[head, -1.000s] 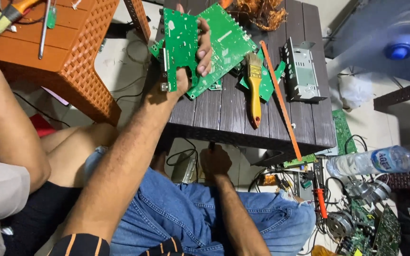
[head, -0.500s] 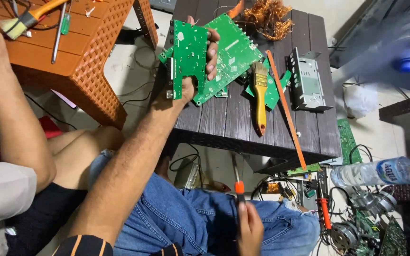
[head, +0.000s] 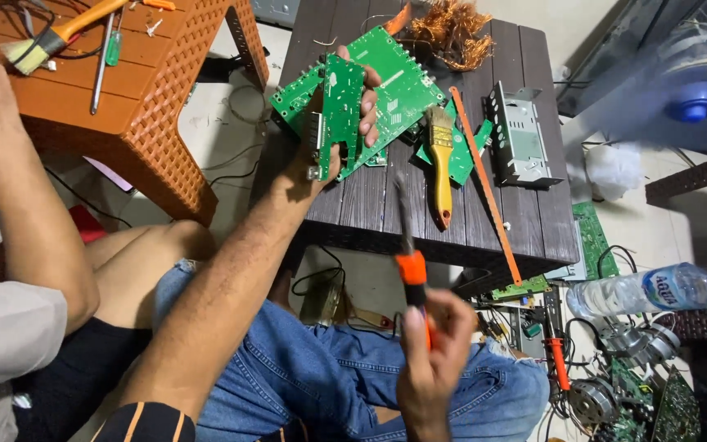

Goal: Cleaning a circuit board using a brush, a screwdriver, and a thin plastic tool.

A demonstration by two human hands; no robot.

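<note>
Left hand (head: 333, 151) grasps small green circuit board (head: 341, 110) upright over dark counter (head: 353, 205). Right hand (head: 431, 356) at 6 o'clock grips orange-handled screwdriver (head: 409, 254), tip short of board; no unscrewing begun yet.

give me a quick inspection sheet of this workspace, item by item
surface: dark slatted table; orange plastic stool on its left.
job's things: small green circuit board held upright; orange-handled screwdriver pointing up.
clutter: larger green board, yellow-handled brush, metal chassis, copper wire tangle, orange strip.
grippers: left hand grips the small board; right hand grips the screwdriver.
cables: black cords on the floor under the table.
surroundings: water bottle, motors and boards at right, blue fan, another person's arm at left.
</note>
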